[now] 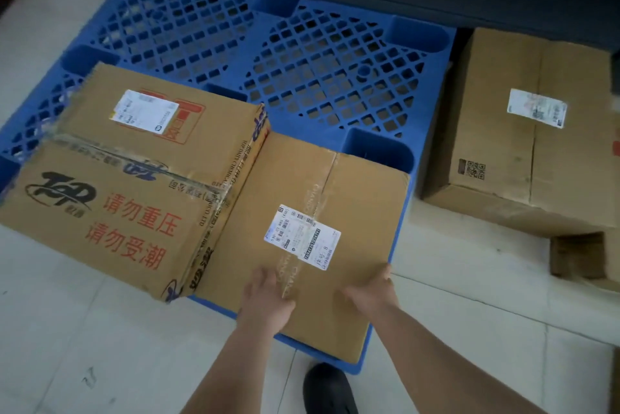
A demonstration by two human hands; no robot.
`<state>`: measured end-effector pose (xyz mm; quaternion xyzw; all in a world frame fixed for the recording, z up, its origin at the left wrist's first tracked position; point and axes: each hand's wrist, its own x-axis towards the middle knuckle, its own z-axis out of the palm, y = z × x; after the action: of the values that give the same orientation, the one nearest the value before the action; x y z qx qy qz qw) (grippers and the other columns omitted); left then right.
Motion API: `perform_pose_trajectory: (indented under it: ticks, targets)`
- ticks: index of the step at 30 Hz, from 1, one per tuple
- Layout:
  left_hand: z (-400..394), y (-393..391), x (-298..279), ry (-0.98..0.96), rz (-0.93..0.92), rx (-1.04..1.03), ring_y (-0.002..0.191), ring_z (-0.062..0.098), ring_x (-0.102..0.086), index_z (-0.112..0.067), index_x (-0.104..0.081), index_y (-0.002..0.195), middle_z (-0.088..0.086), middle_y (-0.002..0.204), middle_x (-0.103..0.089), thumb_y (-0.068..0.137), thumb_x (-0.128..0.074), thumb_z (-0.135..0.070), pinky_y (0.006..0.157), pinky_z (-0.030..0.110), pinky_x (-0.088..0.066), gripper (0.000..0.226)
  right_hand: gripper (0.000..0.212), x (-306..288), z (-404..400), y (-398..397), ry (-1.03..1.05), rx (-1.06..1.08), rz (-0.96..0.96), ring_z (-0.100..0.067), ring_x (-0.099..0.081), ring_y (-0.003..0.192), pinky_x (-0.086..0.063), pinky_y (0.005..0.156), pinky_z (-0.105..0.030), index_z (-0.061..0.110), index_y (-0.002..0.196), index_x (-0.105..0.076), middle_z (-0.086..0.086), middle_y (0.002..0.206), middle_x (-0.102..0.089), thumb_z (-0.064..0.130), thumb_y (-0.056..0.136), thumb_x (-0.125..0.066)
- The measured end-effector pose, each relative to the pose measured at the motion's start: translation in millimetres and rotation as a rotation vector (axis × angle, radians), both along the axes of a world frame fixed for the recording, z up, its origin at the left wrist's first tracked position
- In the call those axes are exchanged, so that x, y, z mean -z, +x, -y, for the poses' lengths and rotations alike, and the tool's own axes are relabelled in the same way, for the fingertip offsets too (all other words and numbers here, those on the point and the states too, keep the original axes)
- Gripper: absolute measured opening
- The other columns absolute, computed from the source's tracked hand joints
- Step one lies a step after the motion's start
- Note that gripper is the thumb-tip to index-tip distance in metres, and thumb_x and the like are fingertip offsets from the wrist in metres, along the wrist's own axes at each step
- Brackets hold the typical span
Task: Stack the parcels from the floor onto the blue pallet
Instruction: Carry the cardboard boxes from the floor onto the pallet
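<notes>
Blue plastic with a lattice of holes made up the pallet (302, 54), which lay on the pale tiled floor (100, 346). Two cardboard parcels stood on its near side, touching each other. The taller parcel (134, 178) was on the left, with red and black printing and a white label on top. The flat parcel (302, 229) was on the right, at the near right corner of the pallet, and it carried a white label (302, 235) beside a strip of clear tape. Both hands rested on the top of the flat parcel near its front edge. The left hand (265, 296) lay flat with its fingers straight on the tape line. The right hand (372, 289) also lay flat and open, close to the right edge. A third parcel (523, 131) stood on the floor to the right of the pallet, apart from it. A black shoe (328, 390) was on the floor just before the pallet.
</notes>
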<state>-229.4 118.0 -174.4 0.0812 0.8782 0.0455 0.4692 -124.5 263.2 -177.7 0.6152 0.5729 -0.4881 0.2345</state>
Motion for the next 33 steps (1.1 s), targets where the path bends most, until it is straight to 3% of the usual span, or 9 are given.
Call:
perform_pose_trajectory:
  ticks: [3, 6, 11, 16, 19, 22, 25, 29, 33]
  targets:
    - [-9, 5, -12, 0.04, -0.03, -0.074, 0.121, 0.024, -0.048, -0.026, -0.035, 0.142, -0.001, 0.141, -0.039, 0.088, -0.049, -0.029, 0.1, 0.038, -0.043, 0.056, 0.079, -19, -16, 10, 0.003, -0.101, 0.011, -0.028, -0.052, 0.118, -0.049, 0.092, -0.035, 0.013, 0.143, -0.019, -0.008, 0.135, -0.045, 0.023, 0.075, -0.058]
    - [-41, 5, -38, 0.107, -0.001, -0.148, 0.105, 0.02, -0.059, -0.026, -0.039, 0.142, -0.001, 0.138, -0.05, 0.088, -0.05, -0.023, 0.086, 0.029, -0.048, 0.055, 0.068, -52, -47, 22, 0.022, -0.179, 0.02, -0.027, -0.048, 0.121, -0.046, 0.086, -0.032, 0.01, 0.14, -0.028, -0.009, 0.138, -0.041, 0.026, 0.08, -0.056]
    - [-141, 14, -98, 0.208, 0.052, -0.036, 0.111, 0.021, -0.054, -0.018, -0.044, 0.138, 0.006, 0.14, -0.047, 0.093, -0.048, -0.023, 0.089, 0.029, -0.042, 0.045, 0.063, -119, -133, 51, 0.129, -0.169, 0.052, -0.028, -0.048, 0.122, -0.045, 0.095, -0.034, 0.01, 0.141, -0.031, -0.009, 0.14, -0.042, 0.032, 0.087, -0.053]
    - [-257, 34, -130, 0.268, 0.044, 0.115, 0.12, 0.023, -0.052, -0.017, -0.044, 0.137, 0.004, 0.14, -0.048, 0.093, -0.048, -0.026, 0.086, 0.026, -0.039, 0.046, 0.061, -149, -236, 86, 0.198, -0.045, 0.058, -0.028, -0.049, 0.122, -0.044, 0.092, -0.033, 0.01, 0.141, -0.032, -0.009, 0.139, -0.043, 0.032, 0.088, -0.053]
    - [-324, 50, -131, 0.255, 0.072, 0.162, 0.116, 0.026, -0.055, -0.017, -0.041, 0.139, 0.005, 0.138, -0.049, 0.094, -0.046, -0.027, 0.092, 0.032, -0.046, 0.046, 0.058, -145, -292, 105, 0.202, -0.007, 0.079, -0.028, -0.052, 0.117, -0.044, 0.08, -0.029, 0.008, 0.139, -0.035, -0.011, 0.136, -0.047, 0.03, 0.088, -0.053]
    - [-388, 66, -124, 0.215, 0.076, 0.158, 0.113, 0.028, -0.057, -0.016, -0.042, 0.137, 0.007, 0.135, -0.052, 0.095, -0.045, -0.027, 0.088, 0.033, -0.046, 0.044, 0.056, -131, -343, 122, 0.156, 0.0, 0.087, -0.028, -0.056, 0.108, -0.042, 0.072, -0.027, 0.008, 0.137, -0.036, -0.012, 0.131, -0.05, 0.03, 0.088, -0.053]
    - [-447, 79, -110, 0.218, 0.098, 0.124, 0.114, 0.026, -0.054, -0.011, -0.048, 0.131, 0.008, 0.133, -0.054, 0.093, -0.048, -0.023, 0.084, 0.029, -0.041, 0.04, 0.057, -110, -397, 136, 0.143, -0.002, 0.097, -0.03, -0.055, 0.111, -0.041, 0.074, -0.027, 0.008, 0.137, -0.037, -0.013, 0.134, -0.047, 0.03, 0.088, -0.053]
    - [-515, 84, -76, 0.237, 0.082, 0.111, 0.11, 0.021, -0.053, -0.014, -0.04, 0.139, 0.004, 0.138, -0.049, 0.092, -0.048, -0.027, 0.08, 0.025, -0.036, 0.049, 0.061, -74, -464, 152, 0.186, 0.031, 0.139, -0.033, -0.05, 0.121, -0.043, 0.088, -0.034, 0.008, 0.14, -0.036, -0.012, 0.14, -0.042, 0.033, 0.087, -0.054]
    - [-558, 78, -31, 0.213, 0.028, 0.094, 0.105, 0.021, -0.055, -0.016, -0.033, 0.143, 0.005, 0.141, -0.045, 0.092, -0.049, -0.027, 0.075, 0.03, -0.043, 0.055, 0.066, -34, -511, 155, 0.197, 0.103, 0.143, -0.033, -0.049, 0.119, -0.045, 0.088, -0.039, 0.008, 0.139, -0.034, -0.013, 0.142, -0.034, 0.036, 0.085, -0.059]
